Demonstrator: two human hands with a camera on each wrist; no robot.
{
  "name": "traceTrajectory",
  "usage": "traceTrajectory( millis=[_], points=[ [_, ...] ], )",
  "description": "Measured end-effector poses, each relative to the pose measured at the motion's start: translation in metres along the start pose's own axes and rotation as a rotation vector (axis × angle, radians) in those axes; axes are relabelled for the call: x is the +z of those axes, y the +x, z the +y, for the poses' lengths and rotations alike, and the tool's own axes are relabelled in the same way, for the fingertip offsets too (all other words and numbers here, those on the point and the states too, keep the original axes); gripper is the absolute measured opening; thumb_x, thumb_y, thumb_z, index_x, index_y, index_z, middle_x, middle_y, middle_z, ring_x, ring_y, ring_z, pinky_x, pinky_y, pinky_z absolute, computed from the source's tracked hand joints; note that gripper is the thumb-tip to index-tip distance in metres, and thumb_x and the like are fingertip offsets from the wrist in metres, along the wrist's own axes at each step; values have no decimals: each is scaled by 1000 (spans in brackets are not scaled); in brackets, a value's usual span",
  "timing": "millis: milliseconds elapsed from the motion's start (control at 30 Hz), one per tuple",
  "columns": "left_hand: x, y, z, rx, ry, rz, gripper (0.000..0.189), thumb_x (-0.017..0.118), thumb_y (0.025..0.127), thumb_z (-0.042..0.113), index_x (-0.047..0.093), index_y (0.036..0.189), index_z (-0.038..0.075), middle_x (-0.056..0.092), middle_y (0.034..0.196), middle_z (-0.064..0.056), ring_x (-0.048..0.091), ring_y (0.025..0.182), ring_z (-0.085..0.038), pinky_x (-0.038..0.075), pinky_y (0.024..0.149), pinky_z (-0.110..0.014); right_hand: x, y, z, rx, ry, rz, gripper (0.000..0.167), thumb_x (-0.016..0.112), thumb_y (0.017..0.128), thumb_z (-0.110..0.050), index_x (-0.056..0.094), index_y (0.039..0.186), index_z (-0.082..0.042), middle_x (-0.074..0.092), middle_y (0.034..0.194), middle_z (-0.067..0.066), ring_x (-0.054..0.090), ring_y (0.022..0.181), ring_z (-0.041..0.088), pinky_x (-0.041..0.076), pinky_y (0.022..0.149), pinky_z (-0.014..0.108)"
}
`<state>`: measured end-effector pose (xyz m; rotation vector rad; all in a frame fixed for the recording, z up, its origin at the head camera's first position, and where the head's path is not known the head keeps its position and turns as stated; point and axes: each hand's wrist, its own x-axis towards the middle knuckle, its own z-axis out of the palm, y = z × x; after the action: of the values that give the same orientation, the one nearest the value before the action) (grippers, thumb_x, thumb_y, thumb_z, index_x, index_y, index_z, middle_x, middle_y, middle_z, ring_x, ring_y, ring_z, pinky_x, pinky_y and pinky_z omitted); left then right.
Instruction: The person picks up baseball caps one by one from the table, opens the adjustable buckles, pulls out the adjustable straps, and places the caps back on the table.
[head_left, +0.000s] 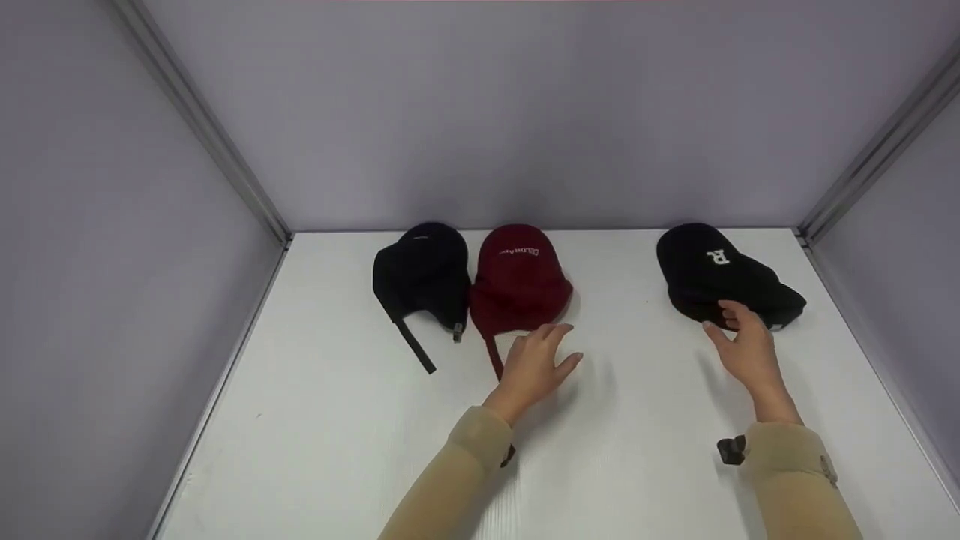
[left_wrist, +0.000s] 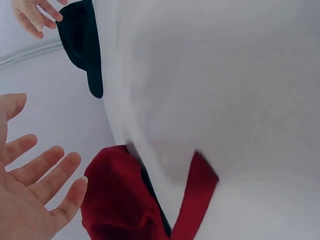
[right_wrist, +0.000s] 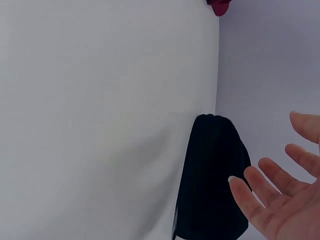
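In the head view my left hand point(head_left: 531, 367) hovers at the near side of a red baseball cap point(head_left: 520, 277), fingers spread and holding nothing. The cap's strap trails toward me, partly behind that hand. The left wrist view shows the loose fingers beside the red cap's crown point(left_wrist: 117, 195). Over the near edge of a black cap point(head_left: 694, 266) with a white letter R, my right hand point(head_left: 746, 349) is relaxed with nothing in it. Its spread fingers overlap the black cap point(right_wrist: 212, 185) in the right wrist view.
A dark navy cap point(head_left: 424, 266) lies left of the red one, touching it, its strap hanging loose toward me. All the caps lie along the back of a white table point(head_left: 322, 420). Grey panels point(head_left: 480, 112) enclose the table at the back and both sides.
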<state>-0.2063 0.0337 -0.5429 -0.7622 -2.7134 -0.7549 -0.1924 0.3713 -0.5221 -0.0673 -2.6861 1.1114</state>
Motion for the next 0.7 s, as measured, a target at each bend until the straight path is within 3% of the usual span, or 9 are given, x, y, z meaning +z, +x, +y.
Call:
traceTrajectory(
  millis=[233, 533, 700],
  points=[
    [7, 4, 7, 33, -13, 26, 41, 65, 95, 38, 62, 128, 14, 65, 118, -2, 62, 109, -15, 49, 87, -35, -19, 4, 17, 40, -62, 47, 46, 60, 98, -11, 44, 133, 14, 47, 121, 37, 46, 113, 51, 36, 92, 61],
    [17, 5, 17, 47, -27, 6, 43, 63, 96, 40, 60, 131, 15, 65, 121, -2, 62, 110, -15, 50, 87, -34, -38, 20, 30, 159, -169, 39, 52, 55, 99, -17, 38, 140, 9, 26, 140, 40, 28, 129, 57, 30, 96, 70],
    [19, 6, 22, 52, -58, 7, 43, 63, 96, 39, 59, 132, 15, 64, 122, -1, 62, 109, -14, 50, 87, -33, -43, 30, 38, 148, -193, 1, 58, 55, 99, -17, 31, 146, 8, 19, 144, 40, 19, 133, 58, 27, 98, 70]
  ],
)
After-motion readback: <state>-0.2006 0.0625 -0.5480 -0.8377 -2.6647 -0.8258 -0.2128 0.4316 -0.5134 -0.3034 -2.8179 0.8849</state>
